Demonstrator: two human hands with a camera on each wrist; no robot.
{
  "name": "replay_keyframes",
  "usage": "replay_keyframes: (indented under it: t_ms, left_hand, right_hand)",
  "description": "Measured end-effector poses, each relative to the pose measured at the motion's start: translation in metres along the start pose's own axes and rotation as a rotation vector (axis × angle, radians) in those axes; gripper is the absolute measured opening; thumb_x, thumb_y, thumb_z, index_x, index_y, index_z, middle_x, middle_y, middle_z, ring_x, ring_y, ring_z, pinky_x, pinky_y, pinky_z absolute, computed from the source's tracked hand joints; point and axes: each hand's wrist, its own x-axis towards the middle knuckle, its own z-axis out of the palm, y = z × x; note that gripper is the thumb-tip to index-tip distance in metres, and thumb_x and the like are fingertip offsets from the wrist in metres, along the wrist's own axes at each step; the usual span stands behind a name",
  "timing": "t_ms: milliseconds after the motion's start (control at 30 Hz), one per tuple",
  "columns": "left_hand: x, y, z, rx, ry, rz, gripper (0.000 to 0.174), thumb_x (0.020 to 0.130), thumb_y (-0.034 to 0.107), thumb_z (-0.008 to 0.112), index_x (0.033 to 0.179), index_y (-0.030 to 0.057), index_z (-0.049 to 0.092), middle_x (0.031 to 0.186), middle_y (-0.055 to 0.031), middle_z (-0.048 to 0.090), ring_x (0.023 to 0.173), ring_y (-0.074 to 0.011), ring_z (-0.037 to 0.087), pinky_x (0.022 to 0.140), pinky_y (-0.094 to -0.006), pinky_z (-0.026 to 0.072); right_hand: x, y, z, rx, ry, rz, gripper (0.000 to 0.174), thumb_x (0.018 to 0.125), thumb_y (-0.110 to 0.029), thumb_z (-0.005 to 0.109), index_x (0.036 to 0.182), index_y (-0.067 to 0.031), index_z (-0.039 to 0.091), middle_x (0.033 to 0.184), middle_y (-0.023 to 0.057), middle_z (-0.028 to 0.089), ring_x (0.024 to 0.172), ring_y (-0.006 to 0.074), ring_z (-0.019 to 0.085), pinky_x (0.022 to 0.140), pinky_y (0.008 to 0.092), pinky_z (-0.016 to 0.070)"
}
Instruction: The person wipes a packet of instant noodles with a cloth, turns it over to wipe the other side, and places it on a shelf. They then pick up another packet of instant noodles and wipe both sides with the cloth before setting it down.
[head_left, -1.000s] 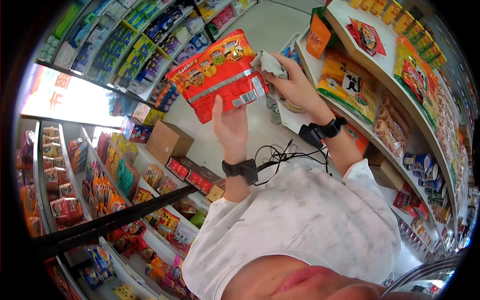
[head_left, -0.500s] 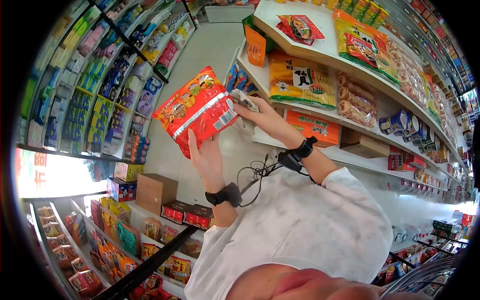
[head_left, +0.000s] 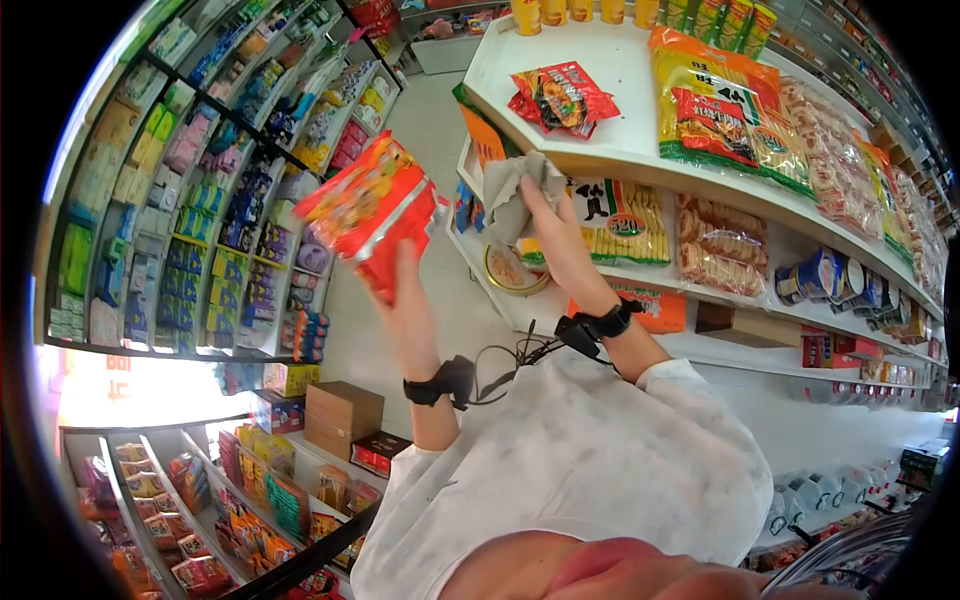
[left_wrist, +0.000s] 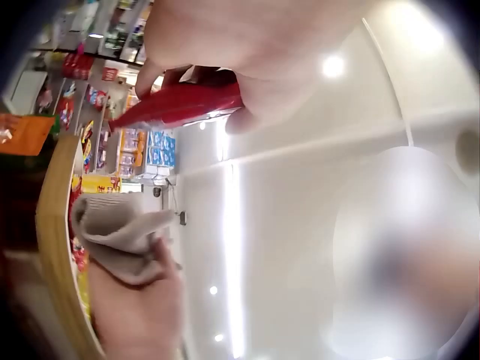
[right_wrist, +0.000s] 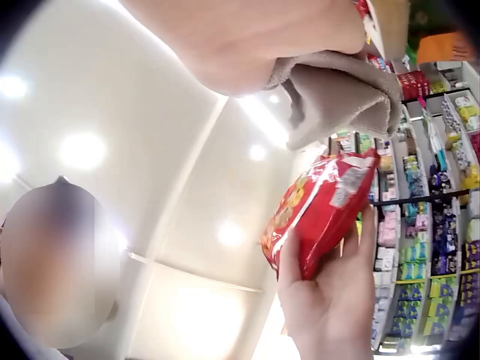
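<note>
My left hand [head_left: 405, 300] grips a red snack packet [head_left: 375, 205] by its lower edge. Thumb and fingers lie on opposite faces of it in the right wrist view, where a barcode label shows on the packet [right_wrist: 322, 210]. A crumpled grey cloth [head_left: 515, 195] is in my right hand [head_left: 562, 245], bunched under the fingers. Cloth and packet are apart, the cloth to the right, in front of the shelf corner. In the left wrist view the packet [left_wrist: 180, 105] appears edge-on, and the cloth [left_wrist: 120, 232] hangs over the right hand's fingers.
Close on the right stands a white shelf unit [head_left: 610, 150] bearing red packets [head_left: 565, 97] and a large yellow snack bag [head_left: 725, 115]. A round tin [head_left: 515, 270] is on its lower shelf. Stocked shelves [head_left: 180, 220] line the left, with a cardboard box [head_left: 342, 415] below.
The right hand has drawn the cloth away from the packet's right end toward the shelf. The left hand still holds the packet, now tilted more steeply. The head view has shifted toward the shelf.
</note>
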Motion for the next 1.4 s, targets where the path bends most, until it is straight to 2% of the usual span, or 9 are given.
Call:
replay_keyframes:
  t_ms: [67, 133, 267, 433, 700, 867, 1033, 1233, 1400]
  left_hand:
    - [0.013, -0.016, 0.029, 0.351, -0.162, 0.191, 0.059, 0.093, 0.001, 0.063, 0.146, 0.004, 0.039, 0.136, -0.013, 0.053, 0.116, -0.0165, 0.055, 0.099, -0.033, 0.0447]
    - [0.031, -0.015, 0.074, 0.647, -0.5, 0.625, 0.087, 0.07, -0.011, 0.07, 0.149, 0.008, 0.039, 0.154, -0.0167, 0.037, 0.141, -0.0347, 0.037, 0.11, -0.043, 0.0379]
    - [0.044, -0.021, 0.147, 0.667, -0.672, 0.551, 0.097, 0.065, -0.017, 0.066, 0.151, 0.0186, 0.04, 0.16, -0.0143, 0.026, 0.149, -0.0409, 0.017, 0.114, -0.0468, 0.034]
    - [0.067, -0.039, 0.193, 0.822, -0.701, 0.537, 0.098, 0.065, -0.02, 0.064, 0.15, 0.0241, 0.043, 0.161, -0.0113, 0.023, 0.149, -0.0423, 0.015, 0.114, -0.0473, 0.0333]
    - [0.134, -0.097, 0.227, 0.848, -0.579, 0.53, 0.084, 0.066, -0.013, 0.072, 0.143, 0.01, 0.046, 0.156, -0.0091, 0.035, 0.146, -0.0394, 0.026, 0.114, -0.045, 0.0357]
    - [0.161, -0.135, 0.209, 0.835, -0.875, 0.433, 0.103, 0.072, 0.035, 0.084, 0.156, 0.0156, 0.027, 0.162, -0.0162, 0.019, 0.149, -0.0417, 0.015, 0.119, -0.0504, 0.0233]
    - [0.146, -0.092, 0.172, 0.791, -0.733, 0.357, 0.09, 0.08, 0.034, 0.08, 0.153, 0.013, 0.033, 0.159, -0.0184, 0.027, 0.148, -0.0378, 0.02, 0.119, -0.0469, 0.0234]
    - [0.086, -0.021, 0.041, 0.642, -0.46, 0.116, 0.047, 0.091, 0.016, 0.069, 0.135, 0.0058, 0.056, 0.13, -0.0144, 0.061, 0.12, -0.0247, 0.06, 0.104, -0.0376, 0.0468]
    - [-0.001, 0.017, -0.049, 0.516, -0.083, 0.017, 0.045, 0.089, 0.015, 0.071, 0.132, 0.0049, 0.058, 0.117, -0.011, 0.068, 0.103, -0.0182, 0.067, 0.092, -0.032, 0.0535]
  right_hand:
    - [-0.001, -0.011, -0.016, -0.192, -0.004, -0.106, 0.049, 0.102, -0.042, 0.052, 0.134, -0.0052, 0.052, 0.113, -0.0007, 0.059, 0.101, 0.0058, 0.054, 0.084, 0.0232, 0.0449]
    - [0.012, -0.024, -0.023, 0.064, -0.107, -0.079, 0.059, 0.104, -0.048, 0.044, 0.146, -0.0063, 0.04, 0.139, 0.003, 0.049, 0.122, 0.0136, 0.051, 0.101, 0.0284, 0.0418]
    - [0.027, -0.047, -0.055, 0.459, -0.158, -0.085, 0.055, 0.105, -0.038, 0.049, 0.147, -0.0042, 0.036, 0.138, 0.0019, 0.051, 0.123, 0.0122, 0.05, 0.102, 0.028, 0.0392]
    - [0.088, -0.073, -0.094, -0.14, 0.01, -0.194, 0.039, 0.098, -0.025, 0.064, 0.127, 0.0005, 0.056, 0.116, 0.0035, 0.063, 0.101, 0.0079, 0.055, 0.087, 0.0252, 0.0452]
    - [0.143, -0.075, -0.115, -0.248, 0.34, -0.459, 0.03, 0.1, -0.019, 0.06, 0.12, 0.004, 0.059, 0.112, 0.0059, 0.065, 0.096, 0.0093, 0.06, 0.081, 0.0257, 0.0487]
    - [0.162, -0.07, -0.114, -0.789, 0.073, -0.692, 0.04, 0.098, -0.009, 0.055, 0.137, -0.0027, 0.05, 0.139, 0.0146, 0.053, 0.128, 0.0254, 0.05, 0.109, 0.0403, 0.0352]
    - [0.17, -0.059, -0.113, -1.092, -0.098, -0.678, 0.044, 0.095, -0.008, 0.056, 0.139, -0.0073, 0.052, 0.145, 0.0184, 0.048, 0.139, 0.0347, 0.039, 0.117, 0.0478, 0.0243]
    - [0.14, -0.046, -0.091, -0.311, 0.276, -0.424, 0.041, 0.101, -0.024, 0.059, 0.132, 0.0026, 0.054, 0.129, 0.0108, 0.058, 0.115, 0.0193, 0.056, 0.099, 0.0329, 0.0445]
    - [0.089, -0.007, 0.006, 0.057, -0.062, 0.099, 0.044, 0.099, -0.024, 0.06, 0.137, -0.0046, 0.051, 0.134, 0.0068, 0.055, 0.123, 0.02, 0.054, 0.1, 0.0343, 0.0459]
